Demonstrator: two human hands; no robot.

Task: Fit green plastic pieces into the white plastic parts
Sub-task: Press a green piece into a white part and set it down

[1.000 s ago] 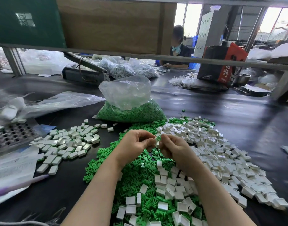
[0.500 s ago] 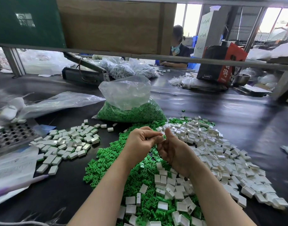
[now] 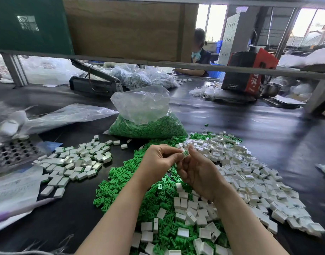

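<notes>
Centre frame, above the desk [image 3: 268, 126]: left hand [image 3: 156, 161] and right hand [image 3: 198, 172] meet, fingers of both pinched on one white part [image 3: 185, 153] showing green, probably raised for seating the insert, loose green pieces [image 3: 121, 173] below within reach.

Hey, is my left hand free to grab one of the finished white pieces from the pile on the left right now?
Probably not at once. The left hand is busy pinching the white part together with the right hand. The path to the left pile looks clear over bare table, once it lets go.
</notes>
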